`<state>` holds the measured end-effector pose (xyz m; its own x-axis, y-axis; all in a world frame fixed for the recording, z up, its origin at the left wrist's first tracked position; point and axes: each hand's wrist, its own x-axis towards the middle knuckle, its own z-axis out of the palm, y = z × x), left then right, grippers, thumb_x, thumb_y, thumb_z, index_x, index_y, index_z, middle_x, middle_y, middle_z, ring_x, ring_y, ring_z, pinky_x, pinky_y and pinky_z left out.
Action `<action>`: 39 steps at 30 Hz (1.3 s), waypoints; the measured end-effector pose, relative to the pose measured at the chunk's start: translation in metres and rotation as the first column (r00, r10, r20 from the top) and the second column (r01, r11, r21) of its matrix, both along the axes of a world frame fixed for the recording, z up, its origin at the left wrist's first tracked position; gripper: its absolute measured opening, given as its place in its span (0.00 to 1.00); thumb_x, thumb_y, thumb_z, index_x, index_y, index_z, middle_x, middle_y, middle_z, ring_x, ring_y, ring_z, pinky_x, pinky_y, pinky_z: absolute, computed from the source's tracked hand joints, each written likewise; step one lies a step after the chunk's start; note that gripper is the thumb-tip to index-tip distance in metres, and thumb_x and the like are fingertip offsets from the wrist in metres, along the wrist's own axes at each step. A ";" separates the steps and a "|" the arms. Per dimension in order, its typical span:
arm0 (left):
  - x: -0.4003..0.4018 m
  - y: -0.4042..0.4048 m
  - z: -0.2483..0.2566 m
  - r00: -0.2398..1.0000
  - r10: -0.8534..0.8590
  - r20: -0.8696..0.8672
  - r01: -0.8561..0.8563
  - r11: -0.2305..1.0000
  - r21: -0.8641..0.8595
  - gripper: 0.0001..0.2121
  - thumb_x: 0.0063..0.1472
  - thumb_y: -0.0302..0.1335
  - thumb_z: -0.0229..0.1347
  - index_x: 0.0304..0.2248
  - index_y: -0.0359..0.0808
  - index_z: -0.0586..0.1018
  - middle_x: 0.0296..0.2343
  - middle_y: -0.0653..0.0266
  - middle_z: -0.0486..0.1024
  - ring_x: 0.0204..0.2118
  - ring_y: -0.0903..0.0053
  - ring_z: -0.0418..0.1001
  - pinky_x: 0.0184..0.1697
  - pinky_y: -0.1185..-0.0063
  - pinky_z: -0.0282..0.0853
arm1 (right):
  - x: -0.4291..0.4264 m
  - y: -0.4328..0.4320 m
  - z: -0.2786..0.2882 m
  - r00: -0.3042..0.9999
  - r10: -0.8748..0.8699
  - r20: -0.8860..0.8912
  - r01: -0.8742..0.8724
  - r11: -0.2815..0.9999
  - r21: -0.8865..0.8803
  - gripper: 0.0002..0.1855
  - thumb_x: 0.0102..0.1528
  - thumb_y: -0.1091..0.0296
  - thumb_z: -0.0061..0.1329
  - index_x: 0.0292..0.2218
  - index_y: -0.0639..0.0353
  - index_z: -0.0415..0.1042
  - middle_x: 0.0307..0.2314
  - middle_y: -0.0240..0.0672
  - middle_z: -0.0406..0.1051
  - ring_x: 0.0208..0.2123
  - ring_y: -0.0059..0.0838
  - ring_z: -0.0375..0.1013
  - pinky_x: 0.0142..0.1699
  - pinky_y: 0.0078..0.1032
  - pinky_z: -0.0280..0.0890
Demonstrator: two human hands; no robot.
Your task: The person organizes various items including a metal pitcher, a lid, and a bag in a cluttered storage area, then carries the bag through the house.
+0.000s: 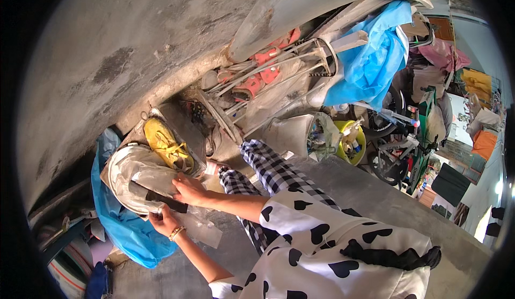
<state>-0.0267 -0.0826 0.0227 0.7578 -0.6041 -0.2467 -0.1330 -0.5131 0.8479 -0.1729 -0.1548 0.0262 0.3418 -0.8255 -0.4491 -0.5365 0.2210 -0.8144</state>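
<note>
My right hand (pixel 189 190), the upper one, has its fingers closed on the edge of a crumpled, translucent plastic bag (pixel 141 170). Lower down, my left hand (pixel 165 220), with a bracelet at the wrist, pinches the same bag near its lower edge. Between the hands shows a flat black piece (pixel 177 204), partly hidden by the plastic. The bag lies over a rounded, pale-rimmed object (pixel 114 178) whose kind I cannot tell. Just above my right hand, a yellow lace-up shoe (pixel 165 140) rests in an open box (pixel 197 138). Blue plastic sheeting (pixel 132 242) curves around the rounded object.
A metal rack (pixel 265 71) with red shoes (pixel 263 65) stands along the wall. Beyond are blue sheeting (pixel 370 57), a yellow-green bucket (pixel 362 150) holding items and a bicycle (pixel 396 150). Thin clear plastic (pixel 205 230) hangs below my right hand.
</note>
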 end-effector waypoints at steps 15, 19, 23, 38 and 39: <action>0.024 -0.009 0.041 0.924 0.144 -0.355 -0.117 0.988 0.096 0.11 0.45 0.19 0.54 0.32 0.32 0.73 0.25 0.68 0.72 0.25 0.84 0.67 0.29 0.85 0.62 | -0.004 0.015 -0.043 0.960 -0.243 0.138 0.212 0.955 0.207 0.08 0.47 0.67 0.44 0.29 0.60 0.68 0.21 0.42 0.69 0.24 0.36 0.69 0.27 0.31 0.62; 0.015 -0.024 0.061 0.974 0.081 -0.211 -0.058 0.992 0.110 0.07 0.46 0.20 0.53 0.29 0.34 0.73 0.22 0.72 0.70 0.21 0.87 0.63 0.23 0.86 0.57 | 0.010 0.010 -0.027 0.854 -0.459 0.244 0.352 0.857 0.377 0.04 0.43 0.76 0.41 0.19 0.57 0.66 0.13 0.34 0.65 0.16 0.26 0.64 0.21 0.25 0.58; 0.018 -0.035 0.072 0.948 0.057 -0.314 -0.104 0.985 -0.137 0.13 0.46 0.16 0.53 0.34 0.31 0.71 0.25 0.69 0.70 0.25 0.84 0.66 0.29 0.86 0.62 | -0.005 -0.003 -0.036 0.851 -0.458 0.258 0.380 0.876 0.298 0.05 0.51 0.76 0.42 0.23 0.62 0.67 0.12 0.26 0.62 0.14 0.14 0.60 0.17 0.16 0.54; 0.060 -0.012 0.087 0.880 0.174 -0.442 -0.281 0.941 -0.190 0.16 0.47 0.16 0.51 0.39 0.25 0.69 0.31 0.63 0.71 0.31 0.80 0.69 0.36 0.84 0.65 | -0.022 -0.041 -0.030 0.965 0.148 0.218 -0.173 0.979 0.103 0.29 0.39 0.64 0.58 0.41 0.66 0.62 0.37 0.53 0.64 0.41 0.43 0.65 0.43 0.33 0.62; 0.062 -0.012 0.088 0.880 0.177 -0.440 -0.282 0.942 -0.185 0.16 0.47 0.16 0.51 0.39 0.26 0.69 0.31 0.62 0.71 0.31 0.80 0.69 0.36 0.84 0.65 | -0.020 -0.036 -0.028 0.975 0.222 0.019 -0.221 0.975 -0.021 0.24 0.42 0.69 0.53 0.40 0.65 0.63 0.37 0.53 0.64 0.37 0.47 0.67 0.40 0.36 0.63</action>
<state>0.0349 -0.0950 0.1110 0.7431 -0.5053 -0.4387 0.3510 -0.2639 0.8984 -0.1930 -0.1907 -0.0014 0.5263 -0.7365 -0.4249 -0.5529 0.0832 -0.8291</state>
